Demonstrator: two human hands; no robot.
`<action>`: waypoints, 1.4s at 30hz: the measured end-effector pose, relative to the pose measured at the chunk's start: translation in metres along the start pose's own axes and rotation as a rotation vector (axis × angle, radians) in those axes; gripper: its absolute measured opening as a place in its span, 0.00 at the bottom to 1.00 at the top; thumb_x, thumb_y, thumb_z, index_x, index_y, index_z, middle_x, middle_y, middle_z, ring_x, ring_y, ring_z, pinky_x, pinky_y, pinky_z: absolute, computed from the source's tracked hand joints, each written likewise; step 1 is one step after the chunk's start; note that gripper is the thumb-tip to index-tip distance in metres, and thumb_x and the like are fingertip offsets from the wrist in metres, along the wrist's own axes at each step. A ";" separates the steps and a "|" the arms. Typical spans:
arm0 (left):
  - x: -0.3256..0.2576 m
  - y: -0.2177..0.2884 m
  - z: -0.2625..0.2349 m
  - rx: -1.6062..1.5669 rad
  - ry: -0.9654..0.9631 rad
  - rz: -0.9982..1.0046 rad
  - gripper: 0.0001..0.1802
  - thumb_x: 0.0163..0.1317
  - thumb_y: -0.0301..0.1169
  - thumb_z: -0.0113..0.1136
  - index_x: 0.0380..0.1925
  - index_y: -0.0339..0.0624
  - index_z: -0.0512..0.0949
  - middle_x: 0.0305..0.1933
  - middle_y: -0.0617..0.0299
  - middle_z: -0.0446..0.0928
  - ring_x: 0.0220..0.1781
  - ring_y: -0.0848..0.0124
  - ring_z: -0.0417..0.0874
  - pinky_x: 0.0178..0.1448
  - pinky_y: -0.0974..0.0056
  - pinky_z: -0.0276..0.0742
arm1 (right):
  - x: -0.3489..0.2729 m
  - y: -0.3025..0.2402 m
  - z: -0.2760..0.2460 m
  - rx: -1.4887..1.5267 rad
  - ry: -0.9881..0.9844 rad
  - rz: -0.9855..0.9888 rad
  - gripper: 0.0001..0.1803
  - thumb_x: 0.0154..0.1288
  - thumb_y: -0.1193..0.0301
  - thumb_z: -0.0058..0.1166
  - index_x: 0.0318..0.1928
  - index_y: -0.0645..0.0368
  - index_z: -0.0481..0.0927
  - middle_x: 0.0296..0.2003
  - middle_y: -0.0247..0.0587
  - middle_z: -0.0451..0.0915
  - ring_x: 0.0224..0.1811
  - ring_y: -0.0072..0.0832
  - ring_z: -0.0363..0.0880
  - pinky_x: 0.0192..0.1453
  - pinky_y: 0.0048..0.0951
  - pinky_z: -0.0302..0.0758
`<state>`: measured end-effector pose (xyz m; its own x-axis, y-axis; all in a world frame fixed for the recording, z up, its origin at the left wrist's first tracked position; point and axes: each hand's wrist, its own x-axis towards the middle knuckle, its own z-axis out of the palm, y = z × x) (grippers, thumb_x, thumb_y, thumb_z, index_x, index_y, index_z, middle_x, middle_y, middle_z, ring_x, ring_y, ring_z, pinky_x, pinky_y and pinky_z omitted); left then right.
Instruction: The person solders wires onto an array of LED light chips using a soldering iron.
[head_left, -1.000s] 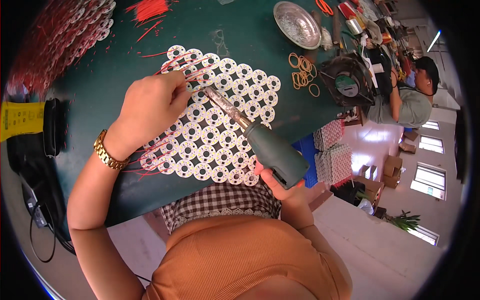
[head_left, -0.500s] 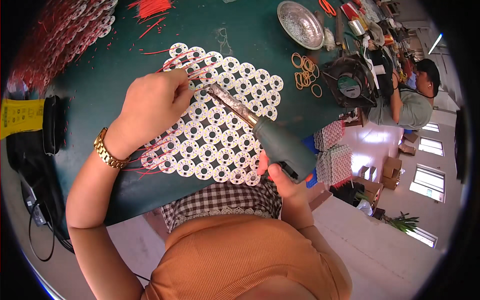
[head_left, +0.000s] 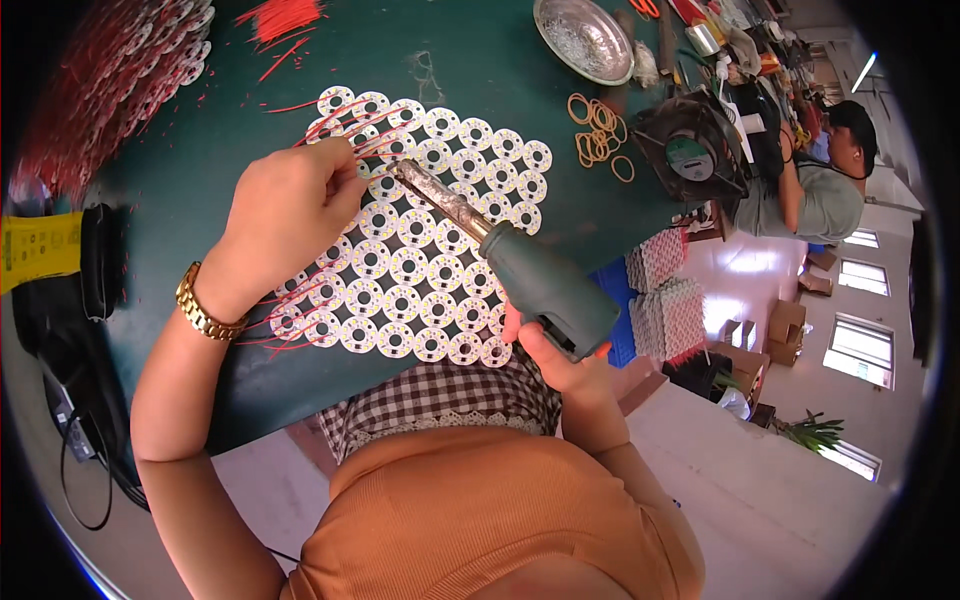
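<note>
A panel of round white LED boards lies on the green table, each disc with a hole at its centre. My right hand is wrapped round the dark green handle of a soldering gun. Its blackened metal tip rests at or just above a disc in the panel's upper left part, close to my left fingertips. My left hand is closed in a pinch over the panel's left side, seemingly on a thin red wire mostly hidden by the fingers. More red wires stick out from discs along the left edge.
Wired boards are heaped at the far left, near loose red wires. A metal bowl, rubber bands and a black fan stand to the right. Stacked boards sit beyond my right hand. Another person sits farther right.
The whole scene has shifted slightly left in the view. Both hands and the soldering gun keep nearly the same place over the panel.
</note>
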<state>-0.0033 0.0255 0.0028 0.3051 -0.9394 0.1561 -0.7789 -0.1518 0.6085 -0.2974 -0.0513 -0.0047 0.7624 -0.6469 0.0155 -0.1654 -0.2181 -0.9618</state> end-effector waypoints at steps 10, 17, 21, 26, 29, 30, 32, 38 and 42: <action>0.001 0.001 0.000 -0.007 -0.024 -0.022 0.08 0.58 0.29 0.64 0.26 0.37 0.75 0.19 0.55 0.74 0.20 0.61 0.75 0.27 0.58 0.68 | -0.008 0.017 -0.002 0.005 0.115 -0.029 0.13 0.52 0.81 0.67 0.39 0.63 0.80 0.31 0.37 0.83 0.28 0.26 0.82 0.33 0.24 0.77; 0.001 0.003 -0.002 -0.007 -0.045 -0.056 0.08 0.58 0.29 0.64 0.27 0.38 0.75 0.18 0.54 0.73 0.19 0.62 0.74 0.27 0.58 0.67 | -0.003 0.004 -0.004 0.012 -0.022 0.072 0.29 0.67 0.51 0.56 0.52 0.66 0.75 0.27 0.36 0.78 0.32 0.23 0.73 0.47 0.29 0.70; 0.001 0.004 -0.002 -0.007 -0.049 -0.057 0.08 0.58 0.29 0.64 0.26 0.38 0.75 0.18 0.54 0.73 0.19 0.62 0.74 0.26 0.58 0.67 | -0.005 0.013 -0.003 -0.049 -0.016 0.036 0.27 0.68 0.52 0.56 0.51 0.65 0.75 0.27 0.36 0.78 0.33 0.23 0.73 0.46 0.29 0.70; 0.001 0.003 -0.001 -0.012 -0.035 -0.046 0.08 0.58 0.29 0.64 0.26 0.38 0.75 0.19 0.55 0.73 0.19 0.62 0.75 0.26 0.59 0.67 | 0.000 0.001 0.000 0.081 0.054 0.058 0.28 0.68 0.53 0.56 0.55 0.65 0.76 0.27 0.37 0.78 0.28 0.22 0.74 0.34 0.27 0.68; 0.000 0.002 0.000 -0.009 -0.020 -0.030 0.08 0.58 0.29 0.64 0.27 0.38 0.76 0.18 0.55 0.73 0.19 0.63 0.75 0.26 0.59 0.67 | 0.002 0.001 0.000 0.147 0.045 0.039 0.29 0.67 0.54 0.57 0.58 0.65 0.75 0.27 0.38 0.78 0.26 0.23 0.73 0.32 0.26 0.67; 0.000 0.003 -0.001 -0.009 -0.020 -0.030 0.08 0.58 0.29 0.64 0.27 0.38 0.76 0.18 0.55 0.73 0.19 0.63 0.75 0.26 0.59 0.67 | 0.000 0.004 -0.001 0.146 0.045 0.039 0.29 0.67 0.54 0.57 0.58 0.65 0.75 0.27 0.38 0.78 0.26 0.23 0.73 0.32 0.26 0.67; 0.001 0.004 -0.001 -0.010 -0.023 -0.040 0.07 0.58 0.29 0.64 0.27 0.38 0.76 0.18 0.55 0.73 0.18 0.63 0.75 0.26 0.59 0.68 | -0.004 0.013 -0.002 0.018 0.055 -0.025 0.27 0.67 0.56 0.58 0.57 0.65 0.75 0.27 0.38 0.78 0.25 0.22 0.73 0.32 0.26 0.67; 0.001 0.002 -0.001 0.005 -0.029 -0.035 0.08 0.57 0.28 0.64 0.27 0.38 0.75 0.18 0.55 0.73 0.18 0.63 0.74 0.26 0.60 0.67 | 0.006 0.004 -0.005 -0.084 -0.033 -0.111 0.14 0.50 0.80 0.67 0.39 0.63 0.80 0.31 0.40 0.82 0.27 0.30 0.82 0.32 0.26 0.76; 0.000 0.003 -0.001 0.003 -0.016 -0.029 0.08 0.57 0.28 0.64 0.26 0.38 0.75 0.18 0.55 0.72 0.18 0.64 0.73 0.26 0.60 0.67 | 0.005 0.004 -0.002 -0.030 0.011 -0.071 0.13 0.50 0.79 0.67 0.38 0.63 0.80 0.28 0.39 0.81 0.25 0.31 0.81 0.31 0.27 0.76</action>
<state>-0.0050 0.0250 0.0055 0.3185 -0.9395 0.1261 -0.7717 -0.1797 0.6100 -0.2962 -0.0570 -0.0081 0.7663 -0.6367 0.0862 -0.1299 -0.2850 -0.9497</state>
